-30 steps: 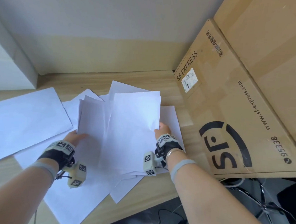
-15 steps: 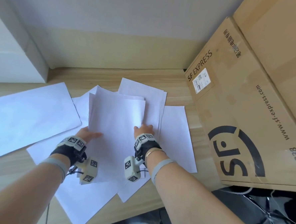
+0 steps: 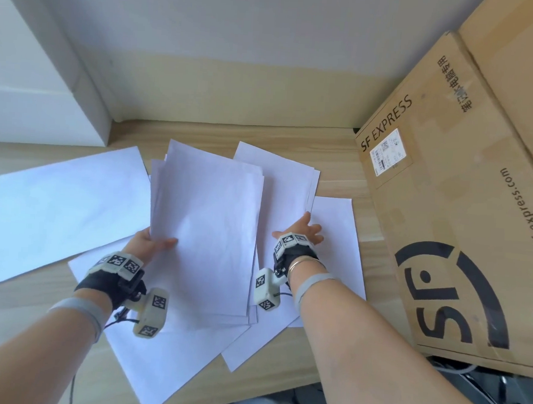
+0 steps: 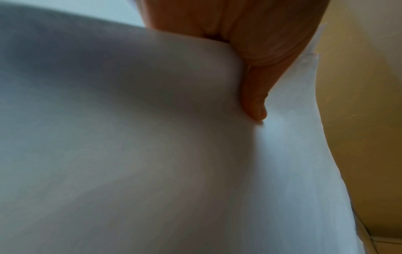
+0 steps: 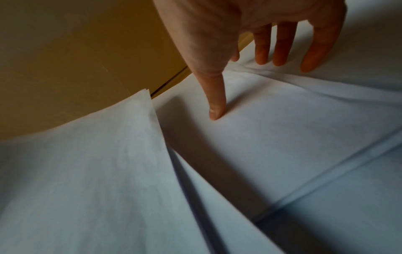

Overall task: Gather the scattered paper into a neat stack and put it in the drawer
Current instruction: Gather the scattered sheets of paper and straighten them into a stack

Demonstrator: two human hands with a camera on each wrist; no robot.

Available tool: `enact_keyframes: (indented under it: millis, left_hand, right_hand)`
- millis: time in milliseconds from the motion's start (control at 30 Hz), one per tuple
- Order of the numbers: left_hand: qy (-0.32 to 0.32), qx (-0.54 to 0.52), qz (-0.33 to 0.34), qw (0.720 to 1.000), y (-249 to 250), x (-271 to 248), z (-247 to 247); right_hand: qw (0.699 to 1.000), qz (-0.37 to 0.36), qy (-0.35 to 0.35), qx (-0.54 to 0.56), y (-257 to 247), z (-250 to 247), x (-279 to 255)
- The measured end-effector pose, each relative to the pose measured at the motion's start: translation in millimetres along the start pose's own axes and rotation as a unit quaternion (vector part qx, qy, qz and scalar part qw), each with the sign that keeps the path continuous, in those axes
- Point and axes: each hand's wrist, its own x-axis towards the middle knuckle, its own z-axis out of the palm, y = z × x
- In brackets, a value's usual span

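Observation:
A partly squared stack of white paper (image 3: 204, 229) is lifted at its left edge, where my left hand (image 3: 150, 241) pinches it between thumb and fingers. In the left wrist view the thumb (image 4: 254, 106) lies on the sheets (image 4: 130, 137). My right hand (image 3: 301, 232) has its fingers spread and straight, pressing down on loose sheets (image 3: 335, 237) to the right of the stack. The right wrist view shows the thumb (image 5: 214, 110) and fingertips (image 5: 280, 58) touching the paper (image 5: 282, 128). More loose sheets (image 3: 56, 204) lie at the left and front (image 3: 168, 361). No drawer is in view.
The paper lies on a light wooden desk (image 3: 340, 150). A large SF Express cardboard box (image 3: 460, 229) leans close on the right. A white box (image 3: 37, 94) stands at the back left against the wall. Cables lie on the floor at lower right (image 3: 466, 385).
My right hand let go of the stack's right edge and moved right onto the loose sheets. The left hand kept hold of the stack, which shifted slightly left and up.

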Motion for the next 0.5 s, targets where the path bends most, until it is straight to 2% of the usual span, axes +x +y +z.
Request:
enact_keyframes:
  millis: [167,367,500]
  left_hand:
    - [0.015,-0.003,-0.005,1.000,-3.7,-1.6,-4.7]
    - [0.009,-0.018,-0.007,1.000,-3.8,-0.7,-6.0]
    - [0.002,-0.016,-0.011,1.000,-2.4,-0.4,-6.9]
  right_hand:
    - [0.999,0.015,-0.003,0.047,-3.7,0.3,0.3]
    - [0.987,-0.013,-0.019,0.162,8.3,-11.6,-0.9]
    - [0.992,-0.012,-0.010,0.128,19.4,-26.3,2.3]
